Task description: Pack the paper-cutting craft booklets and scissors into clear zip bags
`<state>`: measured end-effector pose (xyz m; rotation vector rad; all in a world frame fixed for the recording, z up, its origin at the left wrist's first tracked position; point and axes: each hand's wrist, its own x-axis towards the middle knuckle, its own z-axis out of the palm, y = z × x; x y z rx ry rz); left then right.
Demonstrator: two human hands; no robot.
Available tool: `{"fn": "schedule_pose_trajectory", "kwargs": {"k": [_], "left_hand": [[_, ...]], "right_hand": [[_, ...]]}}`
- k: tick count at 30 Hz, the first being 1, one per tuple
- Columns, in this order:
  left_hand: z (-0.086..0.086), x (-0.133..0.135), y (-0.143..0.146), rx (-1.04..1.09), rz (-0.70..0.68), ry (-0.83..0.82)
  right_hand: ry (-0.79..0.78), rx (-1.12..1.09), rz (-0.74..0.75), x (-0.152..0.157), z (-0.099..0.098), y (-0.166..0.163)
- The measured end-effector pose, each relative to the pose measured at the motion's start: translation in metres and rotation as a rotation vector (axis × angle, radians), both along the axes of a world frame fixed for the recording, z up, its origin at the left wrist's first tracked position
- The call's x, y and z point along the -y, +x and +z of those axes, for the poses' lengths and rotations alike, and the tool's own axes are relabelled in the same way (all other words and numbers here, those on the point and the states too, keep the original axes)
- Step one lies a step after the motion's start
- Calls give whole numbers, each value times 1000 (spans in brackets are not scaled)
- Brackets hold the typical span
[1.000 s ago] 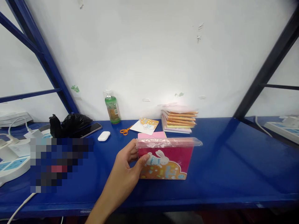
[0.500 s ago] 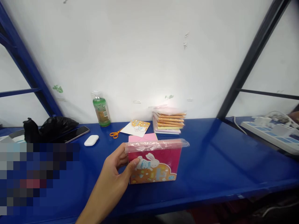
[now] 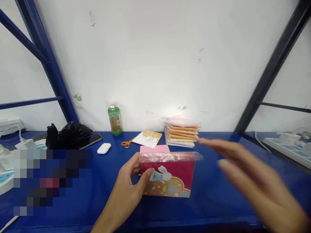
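My left hand (image 3: 134, 181) is closed on the left side of a pink and orange rabbit-print packet (image 3: 181, 171) in a clear plastic sleeve. Its thumb presses on the front and the fingers go behind. The packet stands upright at the table, with the sleeve's clear flap (image 3: 170, 157) along the top. To the right of it, my right hand (image 3: 247, 174) is in the air, blurred, fingers stretched out and thumb apart, touching nothing. Pink paper (image 3: 155, 148) lies just behind the packet. Farther back is a stack of similar packets (image 3: 183, 132) in plastic.
On the blue table (image 3: 218, 200) are orange scissors (image 3: 126, 144), a white sheet with a rabbit card (image 3: 152, 136), a white earbud case (image 3: 104, 148), a phone (image 3: 91, 141), a black plastic bag (image 3: 75, 132) and a green-labelled bottle (image 3: 115, 119). Power strips (image 3: 289, 145) lie at the sides.
My right hand has come into view from the right. My left hand still holds the packet. The whole view has shifted, so everything appears farther right and slightly lower.
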<state>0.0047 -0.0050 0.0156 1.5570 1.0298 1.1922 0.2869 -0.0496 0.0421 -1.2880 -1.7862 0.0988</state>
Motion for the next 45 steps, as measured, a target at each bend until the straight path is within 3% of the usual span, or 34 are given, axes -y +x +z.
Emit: {"fn": "schedule_pose_trajectory", "kwargs": {"k": [3,6,10,17,29,35,45], "left_hand": [[-2,-1,0,31,20,12],[-1,-1,0,41,16,36],[3,3,-3,33,21,83],[9,7,-7,-2,120,154],[8,2,-16,-4,64,166],[4,-1,-24,-153,75,330],[12,9,-23,-222,88,244]], "right_hand": [[-150,78,138,-22,-1,-18],[-194,36,176,-33,-11,-24],[-144,-61,154,-35,-18,-22],[-73,-161,312,-40,-23,-17],[-125,-135,340,-44,-24,-15],[-125,-84,344,-36,-18,-13],[-96,-70,286,-33,-13,-20]]}}
